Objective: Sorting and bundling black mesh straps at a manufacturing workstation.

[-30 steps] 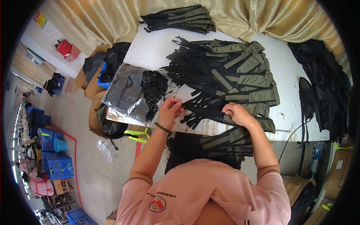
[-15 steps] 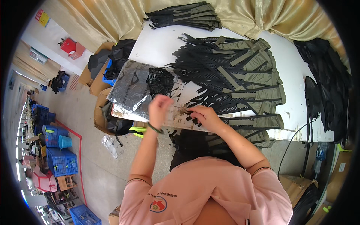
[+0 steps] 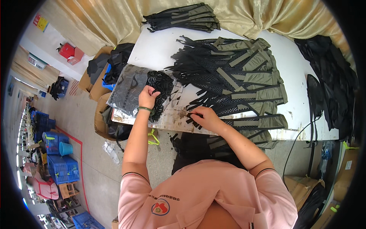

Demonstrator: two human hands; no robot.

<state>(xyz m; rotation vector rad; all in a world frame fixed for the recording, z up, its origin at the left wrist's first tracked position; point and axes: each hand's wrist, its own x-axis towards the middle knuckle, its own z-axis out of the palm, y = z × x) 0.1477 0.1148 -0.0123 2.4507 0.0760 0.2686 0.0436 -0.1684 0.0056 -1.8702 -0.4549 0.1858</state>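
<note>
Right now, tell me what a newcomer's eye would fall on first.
Olive-and-black mesh pieces fan across the white table, the right hand pinching strap ends at the near edge. Left of them, the left hand is at a heap of black buckles. Gold curtains hang behind.

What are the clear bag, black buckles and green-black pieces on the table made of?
The clear bag looks like thin, glossy plastic, with crinkly glints. The black buckles have stiff, open frames, so probably hard plastic or painted metal; finish unclear. The green-black pieces seem to be cloth: creased, slightly shiny green fabric and dull black mesh full of holes.
</note>
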